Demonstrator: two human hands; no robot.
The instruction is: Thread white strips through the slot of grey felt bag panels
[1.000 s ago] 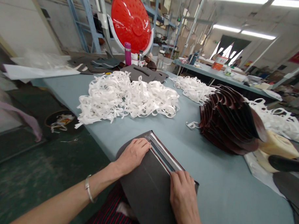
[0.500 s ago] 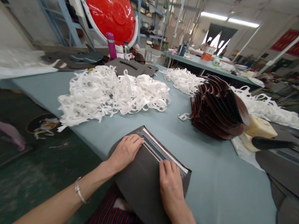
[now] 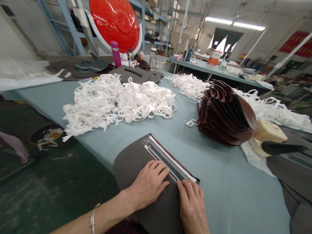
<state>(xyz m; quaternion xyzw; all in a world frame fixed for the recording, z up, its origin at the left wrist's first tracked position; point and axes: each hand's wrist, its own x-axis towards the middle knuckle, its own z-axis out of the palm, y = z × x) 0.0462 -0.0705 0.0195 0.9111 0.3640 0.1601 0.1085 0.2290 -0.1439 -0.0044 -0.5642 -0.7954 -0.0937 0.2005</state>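
A dark grey, leather-like panel (image 3: 132,162) with one rounded end lies at the table's front edge and hangs toward my lap. A long slot (image 3: 162,160) runs near its straight far edge, with white strips (image 3: 182,167) and reddish-brown edging beside it. My left hand (image 3: 150,182) bends its fingers onto the slot's near edge, around the middle; the thumb is on the panel's surface. Close to the slot's right end, my right hand (image 3: 192,206) grips the same edge with fingers together, its thumb hidden. A metal bangle (image 3: 93,221) circles my left wrist.
Heaps of white tape (image 3: 94,105) lie across the blue-green table (image 3: 225,183). A stack of dark brown panels (image 3: 222,118) stands right of centre, by a yellowish block (image 3: 270,131) and a black handle (image 3: 283,147). More grey pieces (image 3: 298,180) lie far right. A purple bottle (image 3: 115,53) stands behind.
My left hand has slid along the slot from its far left end toward my right hand, uncovering that end. My right hand has shifted slightly right and down.
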